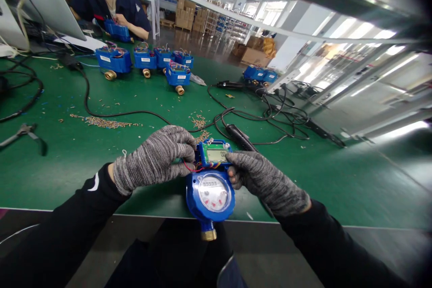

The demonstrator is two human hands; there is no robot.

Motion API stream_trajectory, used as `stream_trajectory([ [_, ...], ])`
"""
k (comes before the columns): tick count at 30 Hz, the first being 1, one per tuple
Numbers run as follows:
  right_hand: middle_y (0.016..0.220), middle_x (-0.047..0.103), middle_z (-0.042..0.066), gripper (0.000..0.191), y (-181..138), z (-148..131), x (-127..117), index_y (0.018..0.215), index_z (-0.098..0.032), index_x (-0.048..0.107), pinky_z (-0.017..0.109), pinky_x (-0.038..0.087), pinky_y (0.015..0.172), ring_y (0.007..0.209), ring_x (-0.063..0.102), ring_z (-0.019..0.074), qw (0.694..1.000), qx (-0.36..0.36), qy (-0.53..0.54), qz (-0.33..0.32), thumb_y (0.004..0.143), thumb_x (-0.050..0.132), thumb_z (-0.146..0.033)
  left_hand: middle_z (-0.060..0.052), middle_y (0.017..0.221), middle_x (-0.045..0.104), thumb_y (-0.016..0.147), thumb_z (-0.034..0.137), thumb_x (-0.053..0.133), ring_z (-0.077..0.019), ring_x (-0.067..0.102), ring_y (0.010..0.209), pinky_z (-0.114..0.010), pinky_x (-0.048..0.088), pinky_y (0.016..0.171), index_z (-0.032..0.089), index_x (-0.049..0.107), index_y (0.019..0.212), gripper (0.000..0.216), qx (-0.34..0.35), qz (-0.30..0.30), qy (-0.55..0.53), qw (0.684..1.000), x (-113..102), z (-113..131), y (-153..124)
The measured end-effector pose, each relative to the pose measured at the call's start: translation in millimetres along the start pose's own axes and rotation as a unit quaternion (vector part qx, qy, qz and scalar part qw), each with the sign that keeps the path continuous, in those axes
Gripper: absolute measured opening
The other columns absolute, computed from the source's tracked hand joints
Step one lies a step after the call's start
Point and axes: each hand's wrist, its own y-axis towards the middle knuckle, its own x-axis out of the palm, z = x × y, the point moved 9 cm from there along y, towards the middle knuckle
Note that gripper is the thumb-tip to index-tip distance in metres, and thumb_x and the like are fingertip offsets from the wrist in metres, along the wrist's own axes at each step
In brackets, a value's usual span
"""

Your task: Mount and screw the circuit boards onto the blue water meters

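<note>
A blue water meter (209, 195) with a round dial and a brass fitting sits at the near edge of the green table (81, 153). On its top lies a green circuit board with a small display (216, 155) and red wires. My left hand (155, 159), in a grey knit glove, curls its fingers onto the board's left side. From the right, my gloved right hand (261, 180) grips the meter and the board's edge.
Several more blue meters (145, 60) stand at the back left, where another person (111, 2) handles one. Black cables and an electric screwdriver (240, 138) lie right of my hands. Pliers (23, 135) rest at the left. Loose screws (101, 121) litter the mat.
</note>
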Motion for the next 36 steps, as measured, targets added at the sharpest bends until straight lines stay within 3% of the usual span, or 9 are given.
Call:
stream_trajectory([
  [5,0.063,0.063,0.006,0.039,1.6,1.9,-1.0,0.071,-0.010,0.067,0.024,0.050,0.050,0.050,0.059,0.0134,1.000,-0.004,-0.006,-0.005,0.083,0.074,-0.046,-0.004,0.107,0.066,0.075,0.045,0.080,-0.0163,0.060,0.105,-0.031,0.047,0.093,0.019,0.069,0.087,0.031,-0.044,0.000,-0.067,0.997,7.6,-10.9,-2.8],
  [10,0.063,0.064,0.006,0.040,1.9,0.7,-1.3,0.070,-0.010,0.067,0.025,0.051,0.051,0.050,0.059,0.0139,1.000,-0.010,-0.024,-0.009,0.084,0.073,-0.047,-0.003,0.096,0.068,0.085,0.035,0.071,-0.0142,0.062,0.096,-0.030,0.048,0.087,0.017,0.066,0.080,0.019,-0.023,0.068,-0.053,0.996,2.8,-9.9,-3.7],
  [13,0.062,0.063,0.006,0.041,1.3,-0.6,-1.6,0.069,-0.010,0.066,0.024,0.050,0.051,0.050,0.059,0.0138,0.999,-0.013,-0.029,-0.007,0.083,0.074,-0.048,-0.004,0.101,0.067,0.080,0.040,0.076,-0.0152,0.061,0.099,-0.031,0.048,0.090,0.018,0.067,0.084,0.024,-0.024,0.043,-0.052,0.997,6.1,-9.5,-4.0],
  [16,0.062,0.063,0.006,0.039,1.6,1.3,-2.2,0.071,-0.010,0.067,0.025,0.051,0.051,0.049,0.059,0.0142,1.000,-0.002,-0.020,-0.004,0.081,0.075,-0.047,-0.003,0.106,0.066,0.080,0.041,0.076,-0.0159,0.061,0.102,-0.031,0.047,0.091,0.020,0.068,0.088,0.024,-0.006,0.036,-0.023,0.999,3.4,-6.1,-4.3],
  [22,0.063,0.064,0.007,0.041,1.8,-0.3,1.7,0.069,-0.010,0.067,0.024,0.051,0.050,0.049,0.059,0.0139,1.000,-0.009,-0.015,-0.019,0.085,0.073,-0.048,-0.006,0.104,0.068,0.084,0.033,0.072,-0.0182,0.063,0.097,-0.035,0.048,0.087,0.018,0.069,0.081,0.016,0.047,0.099,0.082,0.991,-7.7,1.3,-0.9],
  [26,0.062,0.064,0.007,0.041,0.6,-2.0,3.8,0.069,-0.010,0.068,0.024,0.051,0.049,0.048,0.058,0.0133,1.000,-0.007,-0.008,-0.019,0.084,0.074,-0.048,-0.005,0.094,0.069,0.082,0.024,0.073,-0.0139,0.065,0.089,-0.029,0.052,0.081,0.015,0.063,0.072,0.017,0.013,0.124,-0.049,0.991,-1.5,-5.0,1.9],
  [30,0.062,0.063,0.006,0.039,0.4,-3.1,3.0,0.069,-0.010,0.068,0.025,0.051,0.048,0.047,0.058,0.0136,1.000,-0.009,0.002,-0.007,0.081,0.076,-0.046,-0.003,0.081,0.066,0.079,0.017,0.072,-0.0121,0.063,0.081,-0.027,0.052,0.076,0.015,0.054,0.064,0.024,-0.048,0.151,-0.182,0.971,6.6,-13.7,3.2],
  [33,0.063,0.064,0.006,0.039,2.5,-1.3,2.2,0.070,-0.010,0.068,0.025,0.052,0.049,0.048,0.058,0.0139,1.000,-0.012,0.000,-0.012,0.083,0.074,-0.047,-0.003,0.081,0.066,0.080,0.017,0.071,-0.0119,0.062,0.081,-0.028,0.050,0.077,0.015,0.052,0.064,0.025,-0.046,0.149,-0.191,0.969,7.1,-14.0,5.1],
  [36,0.063,0.064,0.006,0.041,5.0,2.3,0.5,0.069,-0.011,0.068,0.024,0.052,0.051,0.050,0.059,0.0139,1.000,-0.012,-0.012,-0.024,0.086,0.072,-0.048,-0.002,0.077,0.066,0.084,0.026,0.069,-0.0126,0.060,0.077,-0.031,0.045,0.076,0.016,0.055,0.067,0.024,-0.005,0.126,-0.079,0.989,3.1,-9.9,7.0],
])
